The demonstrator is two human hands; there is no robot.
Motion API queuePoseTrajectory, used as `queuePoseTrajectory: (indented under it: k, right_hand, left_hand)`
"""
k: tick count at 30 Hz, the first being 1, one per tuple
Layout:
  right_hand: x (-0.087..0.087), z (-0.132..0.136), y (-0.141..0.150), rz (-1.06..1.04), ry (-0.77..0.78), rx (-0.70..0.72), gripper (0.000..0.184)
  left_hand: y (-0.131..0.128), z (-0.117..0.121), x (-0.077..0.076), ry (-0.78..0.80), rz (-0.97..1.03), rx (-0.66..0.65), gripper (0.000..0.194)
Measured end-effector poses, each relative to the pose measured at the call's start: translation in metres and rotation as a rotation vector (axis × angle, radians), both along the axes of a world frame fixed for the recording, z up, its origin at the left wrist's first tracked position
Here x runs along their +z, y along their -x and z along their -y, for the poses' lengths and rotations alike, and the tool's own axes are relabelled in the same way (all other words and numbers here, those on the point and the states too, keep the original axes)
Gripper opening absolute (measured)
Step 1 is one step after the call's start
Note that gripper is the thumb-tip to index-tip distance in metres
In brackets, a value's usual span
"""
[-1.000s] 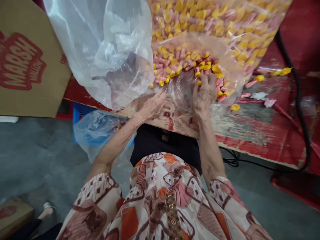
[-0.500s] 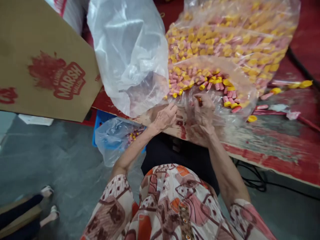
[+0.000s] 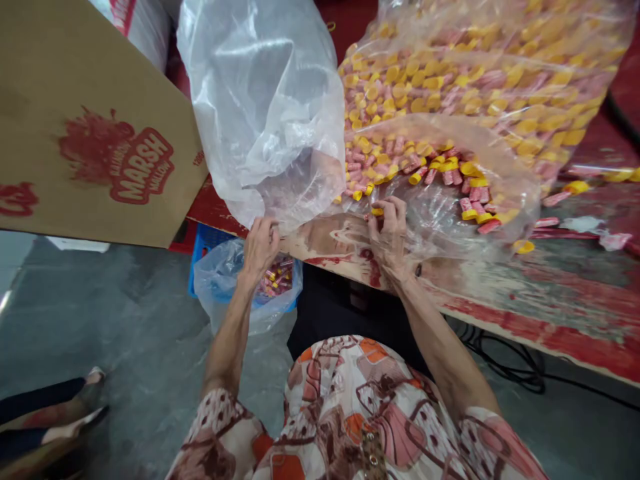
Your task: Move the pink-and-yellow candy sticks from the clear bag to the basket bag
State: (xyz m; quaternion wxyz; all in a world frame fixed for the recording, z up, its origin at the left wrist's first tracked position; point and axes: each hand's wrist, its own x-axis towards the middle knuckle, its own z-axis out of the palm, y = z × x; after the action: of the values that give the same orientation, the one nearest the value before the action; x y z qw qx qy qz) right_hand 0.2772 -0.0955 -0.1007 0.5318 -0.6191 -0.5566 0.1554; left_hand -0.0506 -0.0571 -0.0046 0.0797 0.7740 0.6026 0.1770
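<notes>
My right hand (image 3: 389, 233) is closed at the table's front edge, with a small pink piece with a yellow cap (image 3: 377, 212) at its fingertips. Beside it lies a large clear bag (image 3: 425, 220), its mouth towards me, full of such pink, yellow-capped pieces (image 3: 440, 167). My left hand (image 3: 261, 245) is at the lower edge of a translucent white plastic bag (image 3: 260, 100), its fingers curled together. What those fingers hold, if anything, is hidden. Just below, an open clear bag (image 3: 217, 273) with several pink and yellow pieces sits in a blue crate (image 3: 199, 250).
A cardboard box (image 3: 100, 87) with red marshmallow print stands at left. Loose pieces, a yellow cap (image 3: 523, 247) and scraps (image 3: 583, 223) lie on the worn red table (image 3: 550, 313) at right. Black cables (image 3: 520, 373) hang below. Another person's feet (image 3: 75, 427) show at lower left.
My left hand has moved left, from beside my right hand to the white bag's lower edge above the crate. My right hand has shifted slightly left, and the capped piece now shows at its fingertips.
</notes>
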Motion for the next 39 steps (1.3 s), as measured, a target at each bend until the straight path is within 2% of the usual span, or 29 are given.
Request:
queuePoseTrajectory:
  k: [2, 4, 6, 8, 10, 13, 17, 21, 23, 25, 27, 29, 31, 33, 36, 39]
  right_hand:
    - [0.003, 0.003, -0.002, -0.026, -0.020, 0.002, 0.031]
    - [0.007, 0.004, -0.005, -0.020, -0.031, -0.014, 0.029]
    - [0.014, 0.006, -0.007, -0.009, -0.026, -0.051, 0.026]
    - [0.022, 0.008, -0.007, -0.019, -0.024, -0.081, 0.024]
    - [0.030, 0.010, -0.001, -0.030, -0.030, -0.079, 0.021]
    - [0.033, 0.014, 0.017, -0.014, 0.002, 0.003, 0.022]
    - [0.028, 0.018, 0.039, -0.027, 0.133, 0.123, 0.028]
    - [0.031, 0.015, 0.057, -0.398, 0.194, 0.029, 0.036]
    - [0.035, 0.013, 0.070, -0.595, 0.191, -0.002, 0.040]
    - [0.039, 0.013, 0.082, -0.676, 0.186, -0.013, 0.040]
    - [0.042, 0.017, 0.088, -0.636, 0.201, 0.007, 0.035]
    - [0.044, 0.023, 0.083, -0.498, 0.207, 0.058, 0.027]
    - [0.043, 0.029, 0.066, -0.312, 0.185, 0.085, 0.021]
    - [0.039, 0.030, 0.042, -0.149, 0.159, 0.038, 0.021]
    - [0.029, 0.021, 0.010, -0.039, 0.159, -0.080, 0.030]
    - [0.018, -0.001, -0.007, -0.023, 0.217, -0.088, 0.029]
  left_hand:
    - [-0.029, -0.053, -0.012, -0.033, 0.158, -0.047, 0.024]
    - [-0.060, -0.106, -0.024, 0.024, 0.217, -0.061, 0.026]
    - [-0.085, -0.146, -0.032, 0.085, 0.294, -0.024, 0.021]
    - [-0.095, -0.169, -0.037, 0.109, 0.362, -0.002, 0.018]
    - [-0.092, -0.175, -0.038, 0.103, 0.387, 0.002, 0.014]
    - [-0.071, -0.163, -0.036, 0.069, 0.390, 0.042, 0.012]
    - [-0.049, -0.117, -0.028, 0.115, 0.577, 0.127, 0.013]
    - [-0.055, -0.050, -0.020, 0.321, 0.853, 0.058, 0.026]
    - [-0.065, -0.021, -0.018, 0.417, 0.895, -0.009, 0.033]
    - [-0.077, -0.002, -0.018, 0.459, 0.891, -0.064, 0.037]
    - [-0.087, 0.005, -0.018, 0.427, 0.840, -0.100, 0.035]
    - [-0.095, 0.005, -0.021, 0.362, 0.727, -0.140, 0.028]
    - [-0.102, 0.002, -0.025, 0.296, 0.554, -0.215, 0.018]
    - [-0.111, 0.001, -0.031, 0.233, 0.382, -0.304, 0.008]
    - [-0.126, 0.002, -0.039, 0.206, 0.196, -0.415, 0.008]
    - [-0.136, -0.003, -0.036, 0.241, 0.088, -0.496, 0.008]
